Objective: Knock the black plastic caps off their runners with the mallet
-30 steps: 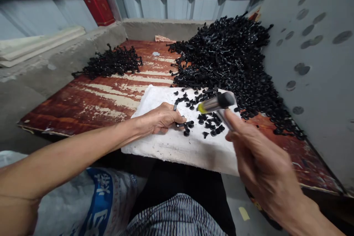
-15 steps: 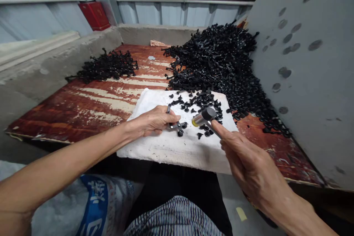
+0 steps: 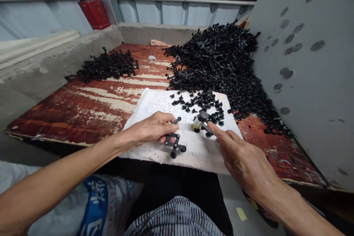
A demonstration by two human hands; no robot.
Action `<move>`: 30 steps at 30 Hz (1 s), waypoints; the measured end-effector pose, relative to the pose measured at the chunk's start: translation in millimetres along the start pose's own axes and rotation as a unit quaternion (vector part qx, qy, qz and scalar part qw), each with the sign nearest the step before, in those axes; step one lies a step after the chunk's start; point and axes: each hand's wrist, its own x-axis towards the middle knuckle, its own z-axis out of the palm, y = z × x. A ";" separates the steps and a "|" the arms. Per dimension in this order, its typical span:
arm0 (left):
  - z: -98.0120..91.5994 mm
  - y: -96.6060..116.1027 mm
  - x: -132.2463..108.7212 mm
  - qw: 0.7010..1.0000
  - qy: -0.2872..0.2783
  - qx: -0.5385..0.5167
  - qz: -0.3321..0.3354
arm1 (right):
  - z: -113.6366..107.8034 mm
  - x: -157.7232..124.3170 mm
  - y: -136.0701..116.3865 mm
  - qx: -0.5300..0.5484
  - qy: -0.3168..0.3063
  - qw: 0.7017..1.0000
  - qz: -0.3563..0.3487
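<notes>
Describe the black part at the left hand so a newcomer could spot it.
On the red-brown board lies a white pad. Near its front edge, the left hand holds a black cross-shaped part. It lies alone, larger than the loose small pieces farther back beyond the hammer.
</notes>
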 end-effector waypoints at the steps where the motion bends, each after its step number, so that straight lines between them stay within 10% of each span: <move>1: 0.7 -0.3 0.7 1.000 -0.011 0.021 0.006 | 1.3 3.3 0.1 0.002 -0.003 1.000 -0.001; 14: 7.0 7.2 27.0 0.979 -0.107 0.153 0.085 | 8.4 -25.9 7.8 0.322 0.070 0.924 0.193; 30: 15.8 14.7 30.0 0.974 -0.097 0.189 0.075 | 11.5 -26.6 9.5 0.353 0.074 0.909 0.207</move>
